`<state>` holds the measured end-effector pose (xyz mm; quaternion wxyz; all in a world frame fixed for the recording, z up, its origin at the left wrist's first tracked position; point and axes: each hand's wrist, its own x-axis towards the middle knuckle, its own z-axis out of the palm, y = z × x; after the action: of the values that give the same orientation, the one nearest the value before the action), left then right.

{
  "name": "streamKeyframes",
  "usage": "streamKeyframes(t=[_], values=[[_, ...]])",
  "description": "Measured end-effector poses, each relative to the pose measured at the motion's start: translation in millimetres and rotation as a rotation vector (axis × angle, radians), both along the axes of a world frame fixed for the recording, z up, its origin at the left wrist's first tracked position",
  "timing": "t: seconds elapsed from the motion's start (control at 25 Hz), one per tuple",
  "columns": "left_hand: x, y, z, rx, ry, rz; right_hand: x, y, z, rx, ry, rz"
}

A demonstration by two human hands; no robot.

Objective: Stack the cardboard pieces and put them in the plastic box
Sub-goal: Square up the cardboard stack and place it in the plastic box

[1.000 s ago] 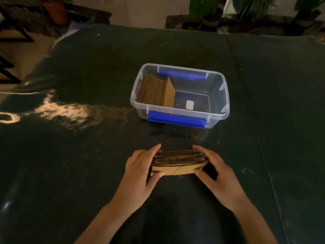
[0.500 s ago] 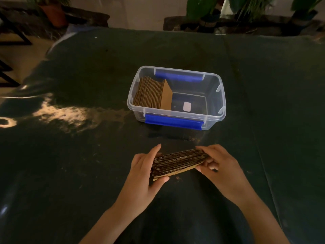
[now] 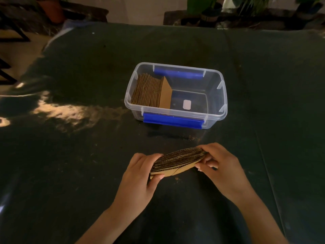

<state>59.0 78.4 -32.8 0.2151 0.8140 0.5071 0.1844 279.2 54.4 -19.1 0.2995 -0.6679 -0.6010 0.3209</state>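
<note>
Both hands, left (image 3: 139,175) and right (image 3: 219,166), grip the stack (image 3: 177,162), now raised and tilted near the box (image 3: 218,101), seemingly bound inside.

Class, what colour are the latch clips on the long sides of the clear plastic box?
Blue, seen in the head view: the near latch clip and the far latch clip.

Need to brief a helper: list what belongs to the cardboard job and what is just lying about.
Job: held cardboard stack, left hand, right hand, plastic box, cardboard row inside.

Lying about: potted plants, terracotta pot.
</note>
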Motion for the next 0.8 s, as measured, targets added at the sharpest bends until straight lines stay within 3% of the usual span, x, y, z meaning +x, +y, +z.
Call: streamKeyframes(t=[0.16,0.28,0.4,0.48,0.8], values=[[7,2,22,0.002,0.043,-0.024,3,-4,25,-0.014,-0.044,0.040],[32,12,59,0.144,-0.004,-0.046,30,14,81,0.121,-0.116,0.144],[69,41,100,0.285,-0.022,-0.089,64,69,140,0.212,-0.259,0.242],[87,64,115,0.354,0.026,-0.096,76,116,160,0.136,-0.345,0.332],[127,120,86,0.242,0.097,0.048,78,211,109,-0.098,-0.444,0.462]])
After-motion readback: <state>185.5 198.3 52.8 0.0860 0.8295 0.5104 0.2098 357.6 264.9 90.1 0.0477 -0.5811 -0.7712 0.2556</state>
